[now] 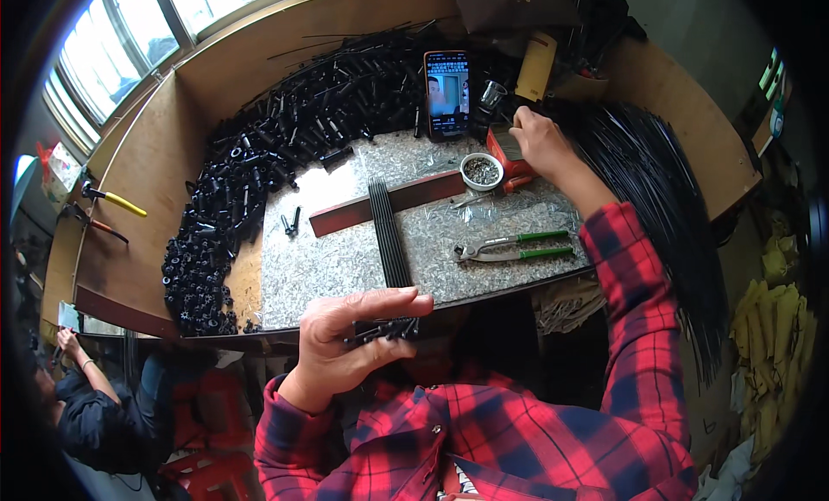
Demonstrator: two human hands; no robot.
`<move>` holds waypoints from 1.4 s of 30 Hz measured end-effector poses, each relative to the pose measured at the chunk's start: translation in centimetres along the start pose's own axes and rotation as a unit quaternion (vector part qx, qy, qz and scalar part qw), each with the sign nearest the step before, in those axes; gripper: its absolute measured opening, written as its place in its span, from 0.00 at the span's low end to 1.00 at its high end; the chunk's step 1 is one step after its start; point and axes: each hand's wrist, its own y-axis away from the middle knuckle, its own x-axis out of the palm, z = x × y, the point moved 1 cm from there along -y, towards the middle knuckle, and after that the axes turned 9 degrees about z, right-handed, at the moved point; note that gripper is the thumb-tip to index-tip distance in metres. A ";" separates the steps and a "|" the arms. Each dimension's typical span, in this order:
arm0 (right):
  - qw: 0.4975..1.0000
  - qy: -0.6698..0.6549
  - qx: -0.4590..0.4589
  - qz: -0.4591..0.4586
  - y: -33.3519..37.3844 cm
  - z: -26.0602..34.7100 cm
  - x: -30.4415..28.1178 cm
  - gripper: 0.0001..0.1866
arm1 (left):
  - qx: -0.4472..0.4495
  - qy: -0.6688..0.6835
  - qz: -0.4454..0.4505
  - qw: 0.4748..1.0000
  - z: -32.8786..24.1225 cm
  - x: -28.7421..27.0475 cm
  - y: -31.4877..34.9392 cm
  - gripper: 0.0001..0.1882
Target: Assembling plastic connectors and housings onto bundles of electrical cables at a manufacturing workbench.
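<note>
Head view: a boxed-in wooden worktop (155,164) under a window, its middle covered by a speckled metal sheet. A bundle of thin black rods (390,242) runs down the sheet to the near edge, where the left hand (345,346) has its grip closed around the rod ends. They look light, stiff and a bit slick, so squeezing the whole bunch near the end seems the sensible hold. The right hand (540,143) rests curled on a red tool by a small white bowl (482,170); whether it's actually gripping, can't tell. Green-handled pliers (516,246) lie nearby, and black tubes (285,138) are heaped to the left.
</note>
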 end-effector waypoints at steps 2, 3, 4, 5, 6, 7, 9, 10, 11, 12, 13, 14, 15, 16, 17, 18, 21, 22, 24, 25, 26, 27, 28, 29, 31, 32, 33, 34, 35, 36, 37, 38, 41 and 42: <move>0.998 -0.045 -0.047 0.015 1.5 5.1 -1.5 0.06 | 0.032 -0.037 -0.023 0.999 -0.6 0.3 -0.2 0.18; 0.991 -0.089 -0.094 0.029 2.5 7.5 -2.0 0.05 | 0.032 -0.039 -0.025 0.998 -1.0 0.3 -0.1 0.18; 0.986 -0.103 -0.128 0.021 3.4 9.2 -2.1 0.05 | 0.037 -0.075 -0.012 0.996 -1.1 0.3 0.0 0.16; 0.979 -0.117 -0.164 0.013 4.4 10.9 -2.3 0.05 | 0.042 -0.111 -0.001 0.993 -1.4 0.3 0.0 0.15; 0.973 -0.111 -0.204 0.014 5.6 12.7 -3.3 0.05 | 0.046 -0.109 0.002 0.993 -1.7 0.4 -0.2 0.15; 0.964 -0.106 -0.244 0.015 6.7 14.3 -4.2 0.07 | 0.056 -0.131 -0.008 0.990 -1.9 0.6 -0.3 0.15; 0.950 -0.138 -0.280 0.022 8.3 16.2 -5.1 0.08 | 0.065 -0.153 -0.019 0.986 -2.2 1.0 -0.3 0.14; 0.933 -0.171 -0.316 0.031 8.9 17.1 -5.6 0.09 | 0.064 -0.143 -0.037 0.987 -2.3 1.2 -0.2 0.14; 0.932 -0.170 -0.317 0.030 9.4 18.0 -6.1 0.09 | 0.063 -0.133 -0.058 0.987 -2.5 1.3 -0.1 0.13; 0.924 -0.194 -0.330 0.020 9.8 18.8 -6.7 0.11 | 0.065 -0.134 -0.058 0.987 -2.7 1.2 -0.1 0.13; 0.914 -0.219 -0.342 0.010 10.2 19.3 -7.3 0.13 | 0.076 -0.154 -0.059 0.983 -2.8 1.1 -0.1 0.13; 0.908 -0.222 -0.355 0.020 10.4 19.5 -7.6 0.16 | 0.086 -0.175 -0.060 0.979 -2.9 1.0 -0.2 0.12; 0.908 -0.220 -0.357 0.020 10.6 19.8 -8.0 0.16 | 0.088 -0.175 -0.061 0.979 -2.8 0.8 -0.2 0.12; 0.907 -0.214 -0.362 0.038 10.8 20.1 -8.3 0.17 | 0.111 -0.209 -0.064 0.969 -2.7 0.6 -0.3 0.12; 0.906 -0.207 -0.366 0.056 11.0 20.3 -8.5 0.18 | 0.132 -0.242 -0.067 0.959 -2.7 0.5 -0.4 0.12; 0.907 -0.197 -0.369 0.054 10.9 20.4 -8.5 0.19 | 0.133 -0.243 -0.068 0.959 -2.9 0.5 -0.4 0.12; 0.921 -0.149 -0.359 0.034 10.7 20.1 -8.4 0.19 | 0.109 -0.257 -0.094 0.955 -3.2 0.6 -0.7 0.10; 0.920 -0.150 -0.360 0.035 10.7 19.9 -8.4 0.19 | 0.090 -0.245 -0.107 0.960 -3.0 0.6 -0.7 0.10; 0.930 -0.113 -0.350 0.021 10.6 19.8 -8.6 0.21 | 0.068 -0.220 -0.125 0.965 -2.7 0.4 -0.6 0.09; 0.928 -0.115 -0.353 0.021 10.6 19.9 -8.6 0.21 | 0.067 -0.223 -0.128 0.964 -2.8 0.2 -0.5 0.09; 0.929 -0.113 -0.353 0.020 10.6 20.0 -8.7 0.22 | 0.073 -0.230 -0.125 0.962 -2.8 0.1 -0.6 0.09; 0.929 -0.110 -0.353 0.018 10.7 20.0 -8.7 0.22 | 0.079 -0.237 -0.123 0.961 -2.8 0.1 -0.6 0.10; 0.929 -0.110 -0.353 0.018 10.6 20.1 -8.6 0.22 | 0.079 -0.237 -0.122 0.961 -2.8 0.0 -0.5 0.10; 0.927 -0.111 -0.359 0.013 10.6 20.1 -8.5 0.22 | 0.080 -0.240 -0.122 0.960 -2.8 0.0 -0.5 0.09; 0.925 -0.113 -0.364 0.008 10.6 20.1 -8.5 0.22 | 0.081 -0.242 -0.121 0.959 -2.8 0.0 -0.6 0.09; 0.926 -0.109 -0.361 0.008 10.6 20.1 -8.5 0.22 | 0.096 -0.254 -0.113 0.956 -2.9 0.0 -0.8 0.09; 0.928 -0.104 -0.359 0.008 10.6 20.0 -8.4 0.22 | 0.112 -0.267 -0.105 0.951 -3.0 0.0 -0.9 0.09; 0.928 -0.104 -0.359 0.008 10.6 20.1 -8.5 0.22 | 0.112 -0.267 -0.105 0.951 -3.0 0.0 -0.9 0.09; 0.926 -0.104 -0.362 0.010 10.5 20.1 -8.5 0.22 | 0.110 -0.271 -0.102 0.951 -3.0 0.1 -0.9 0.09; 0.925 -0.104 -0.365 0.012 10.5 20.2 -8.7 0.21 | 0.108 -0.274 -0.098 0.951 -3.0 0.1 -1.0 0.09; 0.926 -0.103 -0.363 0.012 10.6 20.1 -8.8 0.21 | 0.108 -0.273 -0.096 0.951 -2.9 0.1 -1.2 0.09; 0.924 -0.089 -0.372 0.029 10.7 20.0 -9.0 0.22 | 0.111 -0.270 -0.091 0.952 -3.0 0.2 -1.2 0.09; 0.928 -0.086 -0.361 0.031 10.7 20.3 -9.1 0.23 | 0.114 -0.253 -0.075 0.958 -2.6 0.1 -1.4 0.09; 0.934 -0.097 -0.343 0.017 10.7 20.4 -9.1 0.23 | 0.113 -0.239 -0.066 0.962 -2.5 0.1 -1.5 0.09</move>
